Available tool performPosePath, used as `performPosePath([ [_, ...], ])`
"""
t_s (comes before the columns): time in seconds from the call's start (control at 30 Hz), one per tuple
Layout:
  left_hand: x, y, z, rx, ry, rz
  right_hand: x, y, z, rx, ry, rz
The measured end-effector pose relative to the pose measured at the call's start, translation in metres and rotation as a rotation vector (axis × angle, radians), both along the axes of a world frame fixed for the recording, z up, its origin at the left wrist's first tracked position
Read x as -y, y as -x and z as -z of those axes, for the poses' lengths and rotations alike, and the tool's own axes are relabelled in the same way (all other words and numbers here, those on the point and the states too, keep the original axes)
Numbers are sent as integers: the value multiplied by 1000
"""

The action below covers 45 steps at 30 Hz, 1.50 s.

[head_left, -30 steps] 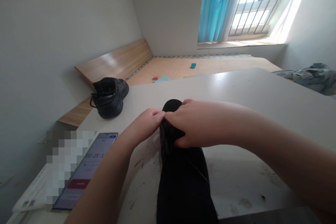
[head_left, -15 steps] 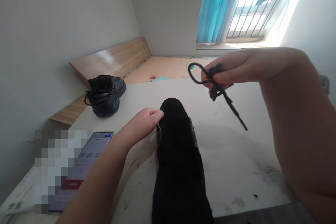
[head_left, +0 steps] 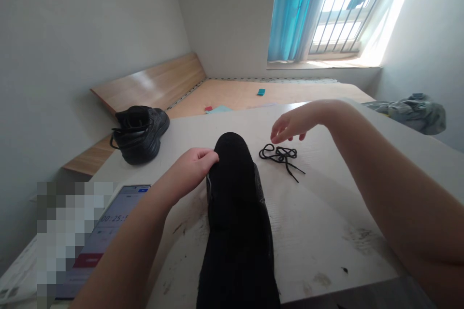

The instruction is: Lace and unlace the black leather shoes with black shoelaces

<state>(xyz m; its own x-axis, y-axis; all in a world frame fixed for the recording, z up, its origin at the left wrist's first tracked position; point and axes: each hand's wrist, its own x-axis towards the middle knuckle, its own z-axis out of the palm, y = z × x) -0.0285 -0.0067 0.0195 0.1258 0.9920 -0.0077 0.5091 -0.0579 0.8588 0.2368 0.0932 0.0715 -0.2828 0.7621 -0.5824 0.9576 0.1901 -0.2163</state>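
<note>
A black shoe [head_left: 234, 188] lies lengthwise in front of me on the white tabletop, a smooth rounded black fabric part covering most of its upper side. At its far left edge, my left hand [head_left: 197, 161] is closed, thumb and fingers pinching the fabric. A black shoelace [head_left: 281, 154] lies in loose loops right of the shoe, its two ends pointing toward me. Just above and beyond the lace hovers my right hand [head_left: 292, 123], fingers loosely bent and apart, with nothing in it. The near end of the shoe merges with dark material at the bottom edge.
Another black shoe [head_left: 139, 133], with a lace hanging from it, stands at the table's far left. A phone [head_left: 97, 236] showing a timer lies near my left forearm. Dark smudges mark the white table [head_left: 319, 222]. Behind it are a wooden board [head_left: 155, 101] and bundled grey cloth [head_left: 416, 111].
My right hand has let go of the shoelace, which now lies on the table. Its fingers have loosened. My left hand keeps its pinch on the shoe, and the view has shifted slightly.
</note>
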Motion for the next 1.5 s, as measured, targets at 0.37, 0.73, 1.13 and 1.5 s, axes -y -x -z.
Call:
performPosePath([
  [0.37,9,-5,-10,528,-396,-5,56,35,-36,-666,-178,-305],
  [0.73,15,-11,-23,741,-305,12,61,60,-28,-1101,-315,-9],
  [1.13,9,-17,-7,481,-163,-112,79,83,-14,-507,-863,-180],
  [1.5,9,-20,-21,1166,104,-340,54,79,13,-1120,-357,-141],
])
